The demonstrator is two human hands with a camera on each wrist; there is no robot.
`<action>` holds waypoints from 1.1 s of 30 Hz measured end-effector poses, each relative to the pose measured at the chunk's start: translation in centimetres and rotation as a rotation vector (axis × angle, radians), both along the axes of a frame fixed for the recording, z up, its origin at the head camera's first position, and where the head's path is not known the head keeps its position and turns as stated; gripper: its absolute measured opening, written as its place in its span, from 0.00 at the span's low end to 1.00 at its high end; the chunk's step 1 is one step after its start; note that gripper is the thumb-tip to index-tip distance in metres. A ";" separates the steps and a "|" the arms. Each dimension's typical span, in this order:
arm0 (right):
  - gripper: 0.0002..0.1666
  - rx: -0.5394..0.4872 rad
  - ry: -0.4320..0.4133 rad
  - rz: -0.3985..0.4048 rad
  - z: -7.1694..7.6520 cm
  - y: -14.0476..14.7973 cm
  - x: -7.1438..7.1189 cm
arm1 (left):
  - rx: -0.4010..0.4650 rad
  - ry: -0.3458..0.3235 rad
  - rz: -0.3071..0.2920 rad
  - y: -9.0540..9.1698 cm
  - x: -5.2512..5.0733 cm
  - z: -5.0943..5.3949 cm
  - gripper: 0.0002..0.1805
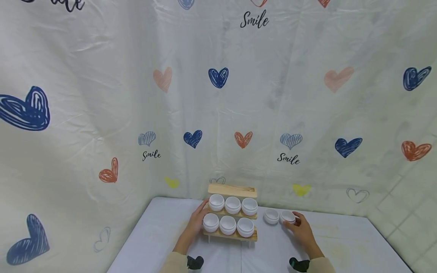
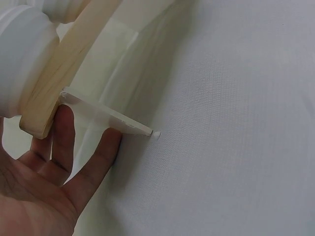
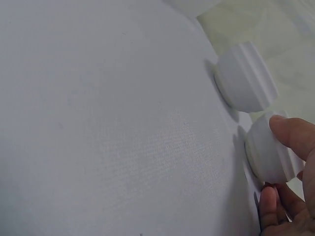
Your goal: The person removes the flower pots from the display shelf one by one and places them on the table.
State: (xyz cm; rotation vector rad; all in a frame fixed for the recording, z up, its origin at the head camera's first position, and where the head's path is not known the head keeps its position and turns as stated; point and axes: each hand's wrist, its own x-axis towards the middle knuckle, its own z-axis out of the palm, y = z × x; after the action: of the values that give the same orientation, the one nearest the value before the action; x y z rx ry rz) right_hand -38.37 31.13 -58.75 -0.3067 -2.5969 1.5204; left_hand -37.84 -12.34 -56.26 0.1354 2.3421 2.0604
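A tiered wooden stand (image 1: 232, 236) carries two rows of small white cups (image 1: 227, 224). My left hand (image 1: 196, 219) is at its left side. In the left wrist view, the fingers (image 2: 63, 129) hold the end of a wooden shelf (image 2: 69, 54) and touch a clear-white support leg (image 2: 108, 115); the thumb is mostly out of sight. To the right of the stand, my right hand (image 1: 302, 230) grips a small white cup (image 3: 268, 150) between thumb and fingers, low at the tabletop. Close to its left stands another white cup (image 1: 271, 216), untouched.
A white cloth covers the table (image 1: 341, 242). Behind the cups hangs a pale curtain (image 1: 259, 113) printed with hearts and "Smile". An upper wooden shelf (image 1: 233, 190) tops the stand at the back.
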 end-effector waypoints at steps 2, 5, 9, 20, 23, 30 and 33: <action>0.52 -0.015 -0.011 -0.006 0.2 -0.1 0.1 | 0.005 -0.005 0.002 0.0 0.0 0.0 0.31; 0.55 -0.046 -0.022 -0.018 0.5 -0.3 0.4 | 0.009 -0.008 0.004 0.1 0.1 0.1 0.30; 0.55 -0.111 -0.026 -0.041 0.9 -0.5 0.9 | 0.012 -0.004 0.006 0.1 0.1 0.1 0.30; 0.45 -0.199 0.025 -0.233 2.4 -2.3 3.1 | 0.004 0.000 0.002 0.0 0.0 -0.1 0.29; 0.40 -0.219 0.067 -0.281 3.1 -3.2 3.7 | 0.003 -0.003 0.004 -0.1 -0.1 -0.2 0.29; 0.36 -0.265 0.137 -0.286 5.6 -5.5 4.8 | 0.000 -0.019 0.000 -0.1 -0.3 -0.4 0.29; 0.34 -0.268 0.155 -0.250 6.7 -6.4 5.4 | -0.003 -0.018 -0.003 -0.1 -0.2 -0.3 0.30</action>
State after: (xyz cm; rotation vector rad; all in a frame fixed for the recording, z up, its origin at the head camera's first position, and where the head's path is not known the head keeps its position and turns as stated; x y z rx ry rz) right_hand -32.97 24.74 -52.05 -0.4962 -2.1461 1.7217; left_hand -38.08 -12.43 -56.55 0.1203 2.3331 2.0485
